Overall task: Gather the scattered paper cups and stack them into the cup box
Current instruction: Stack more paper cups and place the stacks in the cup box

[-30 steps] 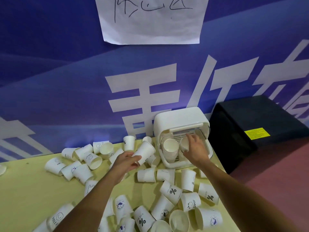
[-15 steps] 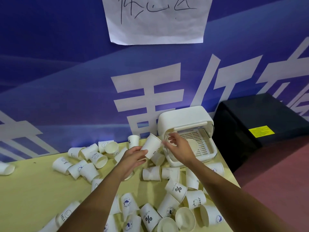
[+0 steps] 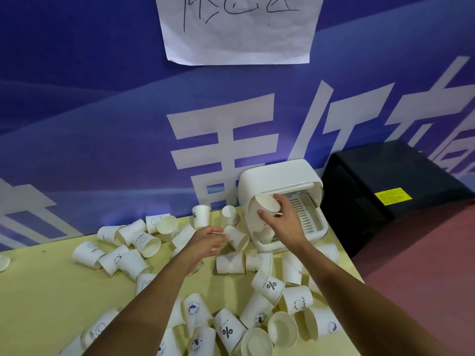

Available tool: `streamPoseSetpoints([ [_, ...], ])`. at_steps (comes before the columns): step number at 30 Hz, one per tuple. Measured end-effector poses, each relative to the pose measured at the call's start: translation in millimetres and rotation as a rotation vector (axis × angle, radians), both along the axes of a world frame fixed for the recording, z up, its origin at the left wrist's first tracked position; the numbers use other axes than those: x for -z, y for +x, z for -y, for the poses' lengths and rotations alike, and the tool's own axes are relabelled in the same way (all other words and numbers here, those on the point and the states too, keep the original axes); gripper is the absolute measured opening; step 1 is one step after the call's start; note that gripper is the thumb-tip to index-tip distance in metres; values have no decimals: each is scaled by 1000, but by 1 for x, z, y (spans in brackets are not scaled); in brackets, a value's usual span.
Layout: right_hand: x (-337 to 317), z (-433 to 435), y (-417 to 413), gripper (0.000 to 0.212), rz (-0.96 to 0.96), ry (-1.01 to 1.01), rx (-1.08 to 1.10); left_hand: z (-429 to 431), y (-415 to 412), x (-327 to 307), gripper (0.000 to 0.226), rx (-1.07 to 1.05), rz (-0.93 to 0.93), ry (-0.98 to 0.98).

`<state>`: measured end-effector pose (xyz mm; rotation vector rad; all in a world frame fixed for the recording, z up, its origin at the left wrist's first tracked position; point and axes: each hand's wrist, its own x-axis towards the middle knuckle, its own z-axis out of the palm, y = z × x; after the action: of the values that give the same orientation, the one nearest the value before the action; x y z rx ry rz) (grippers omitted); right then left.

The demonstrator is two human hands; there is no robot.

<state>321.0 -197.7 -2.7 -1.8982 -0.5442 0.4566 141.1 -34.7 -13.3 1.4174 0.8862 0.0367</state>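
Cup-strewn yellow table point(image 3: 51, 291); right hand point(image 3: 285, 224) grips a paper cup point(image 3: 266, 205) at cup box point(image 3: 280, 173), left hand point(image 3: 205, 242) spread

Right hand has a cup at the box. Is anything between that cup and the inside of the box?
Nothing visible. The right hand grips the cup right at the cup box opening, its cover raised, with the slatted tray beside it bare. The space under the hand is hidden.

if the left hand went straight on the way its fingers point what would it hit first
Most likely the tipped cup lying just past the fingertips of the left hand, in front of the cup box. Depth is unclear, so it may already be touching.
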Motion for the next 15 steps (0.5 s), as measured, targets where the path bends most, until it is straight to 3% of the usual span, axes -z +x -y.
streamPoseSetpoints([
  [2,-3,15,13,69,50,-1,113,1,4,3,30,-21,-59,33],
  [5,-5,33,28,49,104,-24,228,4,8,8,25,-31,-116,58],
  [10,11,45,41,72,142,-151,183,8,10,15,20,-29,-167,89],
  [15,28,40,44,75,170,-251,122,10,7,15,19,-32,-183,107],
])
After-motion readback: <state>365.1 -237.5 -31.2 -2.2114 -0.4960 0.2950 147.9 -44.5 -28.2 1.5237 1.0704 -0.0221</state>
